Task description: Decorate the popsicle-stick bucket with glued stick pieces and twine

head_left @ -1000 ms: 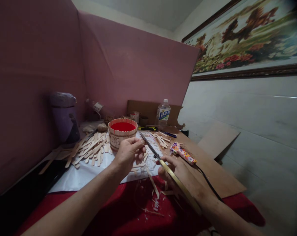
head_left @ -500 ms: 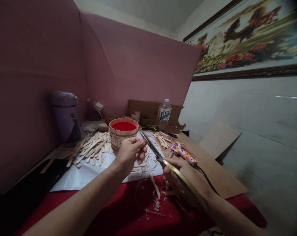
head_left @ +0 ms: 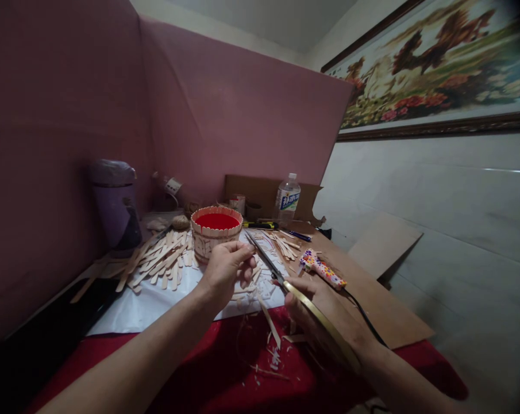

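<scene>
My right hand [head_left: 314, 302] grips a pair of scissors [head_left: 266, 256] with gold-coloured handles, and the blades point up and to the left. The blade tips lie at the fingertips of my left hand [head_left: 231, 261]. That hand is closed in a pinch; what sits between thumb and finger is too small to make out. Just behind it stands a round basket [head_left: 216, 230] with a scalloped rim, a red inside and craft sticks around its side. Wood offcuts [head_left: 270, 322] and white scraps lie below the hands.
To the left is a pile of craft sticks [head_left: 162, 261] beside a purple tumbler [head_left: 117, 210]. A plastic bottle [head_left: 288, 198] and a yellow-black utility knife [head_left: 260, 226] stand and lie behind. A flower-patterned glue gun [head_left: 322, 269] with a black cord rests on the cardboard [head_left: 382, 316].
The scissor blades have drawn closer together around the left fingertips, and the handles have narrowed in my right hand. The left hand stays nearly still.
</scene>
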`<action>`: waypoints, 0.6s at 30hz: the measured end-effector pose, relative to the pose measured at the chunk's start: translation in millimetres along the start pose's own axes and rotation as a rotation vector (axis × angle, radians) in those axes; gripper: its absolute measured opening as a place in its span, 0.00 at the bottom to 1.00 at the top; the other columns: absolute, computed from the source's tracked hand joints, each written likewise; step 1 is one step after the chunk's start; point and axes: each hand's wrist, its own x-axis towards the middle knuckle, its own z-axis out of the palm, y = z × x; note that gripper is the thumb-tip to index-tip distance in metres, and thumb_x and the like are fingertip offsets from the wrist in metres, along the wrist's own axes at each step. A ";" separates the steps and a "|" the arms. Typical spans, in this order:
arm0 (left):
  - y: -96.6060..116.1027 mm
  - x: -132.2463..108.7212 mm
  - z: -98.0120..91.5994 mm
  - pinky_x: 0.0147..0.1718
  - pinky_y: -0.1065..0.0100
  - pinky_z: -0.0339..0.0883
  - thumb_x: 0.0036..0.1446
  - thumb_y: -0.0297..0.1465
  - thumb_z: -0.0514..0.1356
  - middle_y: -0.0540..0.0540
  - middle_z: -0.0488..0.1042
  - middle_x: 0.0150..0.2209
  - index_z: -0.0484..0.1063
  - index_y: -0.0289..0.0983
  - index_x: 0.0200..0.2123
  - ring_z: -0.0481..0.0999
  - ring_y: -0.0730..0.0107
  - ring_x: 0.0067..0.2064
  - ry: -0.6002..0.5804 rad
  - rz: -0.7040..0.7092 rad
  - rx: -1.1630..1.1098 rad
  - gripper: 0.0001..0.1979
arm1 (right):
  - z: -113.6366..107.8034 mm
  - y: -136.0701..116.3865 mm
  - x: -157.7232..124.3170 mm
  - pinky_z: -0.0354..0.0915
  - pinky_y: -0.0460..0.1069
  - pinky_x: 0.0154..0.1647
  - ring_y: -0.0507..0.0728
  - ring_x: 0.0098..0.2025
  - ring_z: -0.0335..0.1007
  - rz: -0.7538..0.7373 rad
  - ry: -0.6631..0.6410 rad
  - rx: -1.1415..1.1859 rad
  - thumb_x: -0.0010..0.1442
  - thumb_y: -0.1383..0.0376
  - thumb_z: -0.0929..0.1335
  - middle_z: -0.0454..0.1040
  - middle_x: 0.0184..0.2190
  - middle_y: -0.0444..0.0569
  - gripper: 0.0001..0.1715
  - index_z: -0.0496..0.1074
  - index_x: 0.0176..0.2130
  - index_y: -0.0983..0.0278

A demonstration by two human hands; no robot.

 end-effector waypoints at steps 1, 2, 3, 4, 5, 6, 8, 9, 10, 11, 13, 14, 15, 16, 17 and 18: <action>0.2 -0.3 -0.1 0.07 0.79 0.49 0.49 0.28 0.60 0.51 0.67 0.16 0.65 0.32 0.21 0.60 0.81 0.11 -0.003 0.001 -0.002 0.08 | -0.3 -0.7 0.1 0.62 0.41 0.15 0.47 0.17 0.56 0.000 -0.012 0.005 0.41 0.41 0.68 0.61 0.17 0.40 0.29 0.68 0.27 0.65; 0.3 -0.6 -0.2 0.07 0.79 0.49 0.49 0.28 0.60 0.51 0.67 0.16 0.66 0.32 0.21 0.60 0.82 0.11 -0.008 0.005 -0.005 0.08 | -0.9 -0.5 0.5 0.62 0.41 0.15 0.47 0.17 0.56 -0.009 -0.020 0.005 0.41 0.41 0.68 0.62 0.18 0.41 0.30 0.68 0.26 0.65; 0.4 -0.9 -0.4 0.08 0.79 0.49 0.48 0.28 0.61 0.51 0.67 0.16 0.66 0.32 0.21 0.60 0.82 0.11 -0.013 0.011 -0.009 0.08 | -1.5 0.5 0.9 0.62 0.41 0.16 0.47 0.18 0.56 -0.021 -0.024 0.003 0.41 0.41 0.68 0.62 0.18 0.41 0.30 0.68 0.26 0.65; 0.4 -1.1 -0.5 0.08 0.79 0.49 0.48 0.28 0.61 0.51 0.67 0.16 0.66 0.32 0.22 0.60 0.82 0.11 -0.015 0.018 -0.013 0.08 | -2.1 2.1 1.3 0.63 0.41 0.16 0.47 0.18 0.56 -0.031 -0.025 0.002 0.41 0.40 0.67 0.62 0.18 0.41 0.30 0.68 0.26 0.65; 0.5 -1.2 -0.6 0.08 0.79 0.48 0.48 0.28 0.61 0.51 0.67 0.16 0.66 0.32 0.22 0.60 0.82 0.11 -0.014 0.023 -0.018 0.08 | -2.5 3.9 1.6 0.64 0.42 0.17 0.47 0.18 0.56 -0.034 -0.031 0.009 0.42 0.40 0.67 0.61 0.18 0.40 0.30 0.68 0.26 0.65; 0.5 -1.3 -0.6 0.08 0.78 0.48 0.47 0.28 0.61 0.51 0.67 0.16 0.66 0.32 0.21 0.60 0.82 0.11 -0.010 0.024 -0.021 0.08 | -2.7 5.8 1.8 0.66 0.43 0.18 0.47 0.18 0.55 -0.028 -0.033 0.022 0.42 0.40 0.67 0.60 0.18 0.40 0.31 0.68 0.28 0.65; 0.6 -1.1 -0.4 0.08 0.78 0.48 0.47 0.28 0.61 0.51 0.68 0.16 0.66 0.32 0.21 0.60 0.82 0.11 -0.002 0.019 -0.021 0.07 | -2.5 8.4 1.5 0.67 0.45 0.20 0.47 0.18 0.55 -0.001 -0.042 0.045 0.41 0.39 0.67 0.60 0.17 0.39 0.32 0.69 0.30 0.65; 0.6 -1.0 -0.3 0.08 0.78 0.48 0.48 0.28 0.61 0.51 0.68 0.16 0.66 0.32 0.21 0.60 0.82 0.11 0.000 0.016 -0.020 0.07 | -2.1 9.0 1.0 0.68 0.45 0.20 0.47 0.18 0.56 0.002 -0.043 0.048 0.41 0.39 0.68 0.60 0.18 0.39 0.33 0.70 0.30 0.65; 0.6 -0.8 -0.1 0.08 0.78 0.47 0.48 0.28 0.61 0.51 0.68 0.16 0.66 0.32 0.21 0.60 0.82 0.11 0.001 0.015 -0.019 0.07 | -1.7 9.1 0.4 0.68 0.46 0.20 0.48 0.18 0.57 -0.003 -0.035 0.044 0.41 0.39 0.68 0.60 0.17 0.40 0.32 0.70 0.30 0.65; 0.5 -0.6 0.0 0.08 0.78 0.47 0.48 0.28 0.61 0.51 0.68 0.16 0.66 0.32 0.21 0.60 0.82 0.11 0.001 0.014 -0.020 0.07 | -1.2 8.9 -0.3 0.67 0.45 0.21 0.49 0.19 0.58 -0.012 -0.023 0.036 0.41 0.39 0.68 0.60 0.17 0.40 0.32 0.70 0.28 0.65; 0.3 -0.1 0.1 0.08 0.78 0.47 0.47 0.28 0.61 0.51 0.68 0.16 0.66 0.33 0.21 0.60 0.82 0.11 0.008 0.011 -0.022 0.07 | -0.2 8.0 -1.6 0.66 0.45 0.21 0.50 0.20 0.60 -0.034 -0.007 0.022 0.42 0.40 0.68 0.61 0.18 0.41 0.31 0.69 0.26 0.65; 0.2 0.1 0.1 0.08 0.78 0.47 0.47 0.28 0.61 0.51 0.68 0.16 0.66 0.33 0.21 0.60 0.82 0.11 0.011 0.008 -0.022 0.08 | 0.3 7.8 -2.0 0.65 0.44 0.20 0.50 0.20 0.60 -0.043 -0.001 0.015 0.42 0.40 0.68 0.61 0.18 0.41 0.30 0.69 0.26 0.65; 0.1 0.4 0.0 0.08 0.78 0.47 0.47 0.28 0.61 0.51 0.68 0.16 0.66 0.33 0.21 0.60 0.82 0.11 0.013 0.006 -0.022 0.07 | 0.7 7.7 -2.1 0.65 0.44 0.20 0.50 0.20 0.60 -0.050 -0.001 0.007 0.41 0.40 0.69 0.61 0.19 0.41 0.31 0.69 0.26 0.65; 0.1 0.6 -0.1 0.08 0.78 0.48 0.47 0.28 0.61 0.51 0.68 0.16 0.66 0.33 0.21 0.60 0.81 0.11 0.015 0.003 -0.020 0.07 | 1.0 8.0 -2.1 0.64 0.44 0.19 0.49 0.20 0.59 -0.057 0.000 0.000 0.40 0.40 0.69 0.61 0.19 0.41 0.31 0.70 0.26 0.65; 0.2 0.8 -0.2 0.08 0.78 0.48 0.47 0.28 0.61 0.51 0.68 0.16 0.66 0.33 0.21 0.60 0.81 0.11 0.015 0.002 -0.019 0.07 | 1.2 8.4 -1.8 0.64 0.44 0.19 0.49 0.21 0.58 -0.062 0.003 -0.002 0.40 0.40 0.70 0.61 0.20 0.41 0.32 0.70 0.27 0.66; 0.4 1.0 -0.3 0.08 0.78 0.48 0.47 0.28 0.61 0.51 0.68 0.16 0.66 0.33 0.21 0.60 0.82 0.11 0.012 0.002 -0.016 0.07 | 1.4 8.8 -1.3 0.65 0.44 0.19 0.49 0.21 0.58 -0.060 0.010 0.006 0.40 0.39 0.69 0.60 0.19 0.41 0.33 0.71 0.28 0.66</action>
